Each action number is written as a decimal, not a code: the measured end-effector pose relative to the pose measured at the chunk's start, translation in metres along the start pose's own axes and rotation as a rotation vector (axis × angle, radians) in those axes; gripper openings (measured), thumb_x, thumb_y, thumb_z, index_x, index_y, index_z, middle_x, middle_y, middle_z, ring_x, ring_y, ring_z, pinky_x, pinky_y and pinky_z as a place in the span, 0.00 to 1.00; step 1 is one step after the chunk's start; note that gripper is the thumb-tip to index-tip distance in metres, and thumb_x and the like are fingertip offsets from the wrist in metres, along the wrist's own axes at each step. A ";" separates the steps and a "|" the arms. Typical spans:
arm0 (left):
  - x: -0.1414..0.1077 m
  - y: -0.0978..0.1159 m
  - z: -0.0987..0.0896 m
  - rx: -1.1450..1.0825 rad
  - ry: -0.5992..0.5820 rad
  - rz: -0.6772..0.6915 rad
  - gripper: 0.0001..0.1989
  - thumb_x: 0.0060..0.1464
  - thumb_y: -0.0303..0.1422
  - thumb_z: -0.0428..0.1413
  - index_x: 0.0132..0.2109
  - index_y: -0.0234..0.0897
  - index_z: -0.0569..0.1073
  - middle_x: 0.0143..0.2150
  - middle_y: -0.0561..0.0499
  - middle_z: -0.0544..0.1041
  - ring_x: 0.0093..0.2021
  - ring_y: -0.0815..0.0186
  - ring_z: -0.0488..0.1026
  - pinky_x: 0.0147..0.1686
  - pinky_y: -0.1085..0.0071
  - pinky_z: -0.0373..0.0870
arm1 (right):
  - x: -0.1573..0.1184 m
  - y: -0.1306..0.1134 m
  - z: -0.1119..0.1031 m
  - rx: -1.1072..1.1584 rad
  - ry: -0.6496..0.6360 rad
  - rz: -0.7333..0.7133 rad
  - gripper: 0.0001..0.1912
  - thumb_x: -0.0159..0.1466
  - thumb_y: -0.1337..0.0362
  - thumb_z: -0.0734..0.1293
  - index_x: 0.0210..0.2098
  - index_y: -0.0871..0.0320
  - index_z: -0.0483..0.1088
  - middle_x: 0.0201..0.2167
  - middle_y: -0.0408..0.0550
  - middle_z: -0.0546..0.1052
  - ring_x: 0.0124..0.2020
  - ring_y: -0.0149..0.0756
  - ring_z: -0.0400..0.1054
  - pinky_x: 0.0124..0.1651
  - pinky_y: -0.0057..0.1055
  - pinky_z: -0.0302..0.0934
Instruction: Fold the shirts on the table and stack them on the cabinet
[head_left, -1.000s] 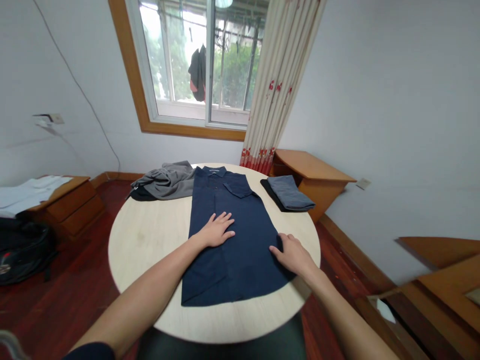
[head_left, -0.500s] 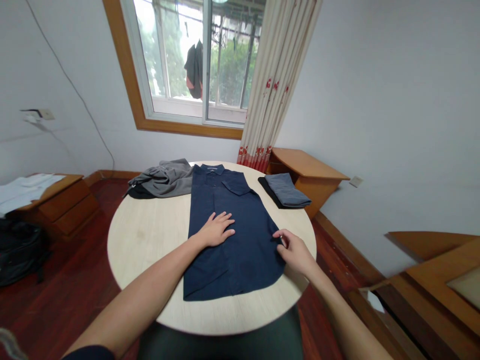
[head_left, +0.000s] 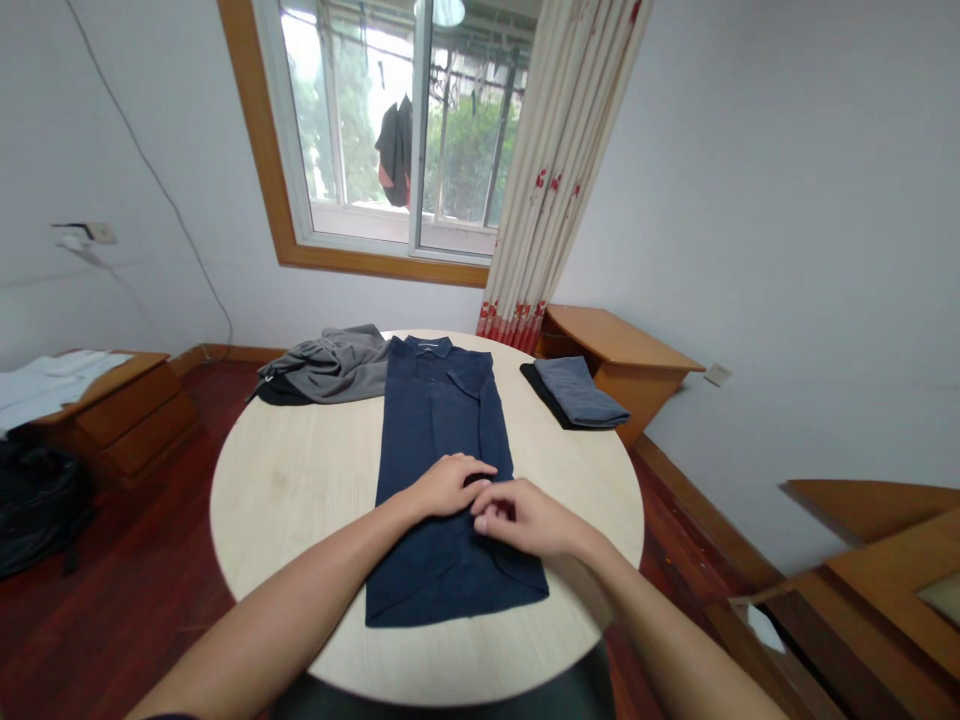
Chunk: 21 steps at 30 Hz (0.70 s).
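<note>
A navy collared shirt [head_left: 427, 420] lies lengthwise on the round table, collar toward the window. Its right side is folded inward over the front, with the short sleeve lying on top near the collar. My left hand [head_left: 450, 485] rests on the middle of the shirt, fingers stretched toward the right and thumb apart. Right beside it, nearly touching, my right hand [head_left: 521, 515] has curled fingers pinching the shirt's folded-over side. Its fingertips are partly hidden by the fold and the hand itself.
The round pale table [head_left: 285, 510] carries a rumpled grey garment [head_left: 345, 365] with a black piece at the back left. Folded grey and black clothes [head_left: 581, 390] sit at the back right. A wooden desk [head_left: 622, 340] stands behind, and wooden furniture [head_left: 870, 580] is at the right.
My right hand has moved left, carrying the shirt's right side inward, so the shirt is narrower. My left hand has shifted slightly right and down, its fingers more bent.
</note>
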<state>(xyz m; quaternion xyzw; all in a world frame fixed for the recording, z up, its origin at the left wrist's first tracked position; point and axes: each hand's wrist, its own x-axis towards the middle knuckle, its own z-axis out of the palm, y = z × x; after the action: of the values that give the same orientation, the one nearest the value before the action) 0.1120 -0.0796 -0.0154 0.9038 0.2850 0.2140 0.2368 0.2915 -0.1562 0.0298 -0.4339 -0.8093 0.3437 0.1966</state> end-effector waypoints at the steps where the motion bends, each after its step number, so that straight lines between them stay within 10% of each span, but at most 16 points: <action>1: 0.001 0.001 0.002 -0.034 -0.010 0.010 0.16 0.65 0.36 0.51 0.54 0.39 0.78 0.52 0.48 0.81 0.51 0.59 0.76 0.55 0.64 0.68 | 0.014 0.011 -0.013 0.037 0.075 0.020 0.13 0.65 0.56 0.65 0.37 0.58 0.76 0.26 0.44 0.76 0.26 0.32 0.69 0.30 0.27 0.62; 7: 0.001 0.011 0.002 -0.206 -0.049 -0.084 0.14 0.60 0.34 0.56 0.49 0.35 0.82 0.45 0.45 0.83 0.42 0.61 0.78 0.45 0.69 0.72 | 0.126 0.110 -0.085 -0.147 0.513 0.164 0.16 0.65 0.56 0.63 0.41 0.60 0.78 0.39 0.52 0.82 0.37 0.40 0.76 0.44 0.35 0.70; 21: -0.010 0.026 0.015 -0.327 -0.305 0.025 0.16 0.61 0.35 0.57 0.53 0.38 0.81 0.44 0.47 0.84 0.41 0.64 0.81 0.40 0.76 0.71 | 0.270 0.202 -0.139 -0.380 0.423 0.403 0.28 0.69 0.51 0.60 0.57 0.65 0.74 0.58 0.62 0.74 0.62 0.53 0.67 0.64 0.43 0.58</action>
<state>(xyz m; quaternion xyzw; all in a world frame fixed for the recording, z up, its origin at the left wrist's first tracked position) 0.1233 -0.1088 -0.0153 0.8788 0.1963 0.1209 0.4178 0.3445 0.2018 -0.0160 -0.6753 -0.6983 0.1212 0.2040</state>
